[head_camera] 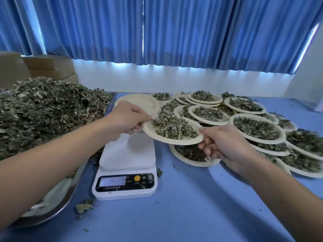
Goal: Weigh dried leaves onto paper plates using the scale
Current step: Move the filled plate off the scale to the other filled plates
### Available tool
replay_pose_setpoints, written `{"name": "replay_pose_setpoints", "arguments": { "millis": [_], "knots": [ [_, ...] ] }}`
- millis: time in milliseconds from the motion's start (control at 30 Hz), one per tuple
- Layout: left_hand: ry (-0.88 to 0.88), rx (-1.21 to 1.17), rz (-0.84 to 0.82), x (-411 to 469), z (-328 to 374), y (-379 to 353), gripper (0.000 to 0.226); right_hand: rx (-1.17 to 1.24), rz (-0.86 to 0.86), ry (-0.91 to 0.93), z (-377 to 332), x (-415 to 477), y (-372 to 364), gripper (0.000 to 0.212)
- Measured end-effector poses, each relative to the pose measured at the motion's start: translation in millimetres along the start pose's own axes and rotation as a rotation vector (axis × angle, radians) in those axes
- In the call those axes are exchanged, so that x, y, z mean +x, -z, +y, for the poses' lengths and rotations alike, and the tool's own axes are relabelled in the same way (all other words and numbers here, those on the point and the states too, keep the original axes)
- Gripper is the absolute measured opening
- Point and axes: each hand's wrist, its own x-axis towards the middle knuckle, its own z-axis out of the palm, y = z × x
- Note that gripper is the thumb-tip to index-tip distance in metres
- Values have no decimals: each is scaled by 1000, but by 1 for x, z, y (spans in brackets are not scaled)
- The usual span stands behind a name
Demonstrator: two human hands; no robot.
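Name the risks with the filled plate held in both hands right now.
1. The held plate is gripped only at its rims by the left hand and right hand; it may flex and spill weighed leaves.
2. The filled plates beside it already overlap in layers; adding another could make them slide.

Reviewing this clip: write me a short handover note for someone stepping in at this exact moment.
Left hand pinches the left rim of the held plate; right hand grips its right rim.
The held plate, loaded with leaves, is in the air just past the scale, whose platform is bare.
Done: many filled plates lie overlapping on the right.
Left: probably set this one among them, take one of the empty plates behind the scale, and fill it from the leaf heap on the left.
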Motion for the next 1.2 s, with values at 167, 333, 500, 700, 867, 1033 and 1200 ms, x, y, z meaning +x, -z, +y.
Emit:
{"name": "replay_pose_setpoints", "arguments": {
  "millis": [167, 333, 500, 700, 867, 1033, 1200],
  "knots": [
    [16, -151, -126, 25, 34, -66, 8, -25, 158, 5, -14, 32, 65, 23],
    [66, -129, -168, 61, 70, -128, 1, -126, 315, -27, -26, 87, 121, 18],
    [95, -12, -175, 97, 104, -175, 8, -312, 393, -39, -32, 139, 160, 23],
    [105, 76, -145, 134, 116, -197, 5, -736, 417, -17, -36, 192, 179, 35],
    [68, 162, -129, 147, 111, -215, 7, -876, 521, 6, -29, 215, 179, 44],
    [-31, 251, -98, 150, 108, -214, 20, -927, 602, 107, -27, 221, 180, 22],
    [-166, 279, -43, 151, 107, -191, 8, -871, 548, 434, -45, 210, 148, 24]
  ]
}}
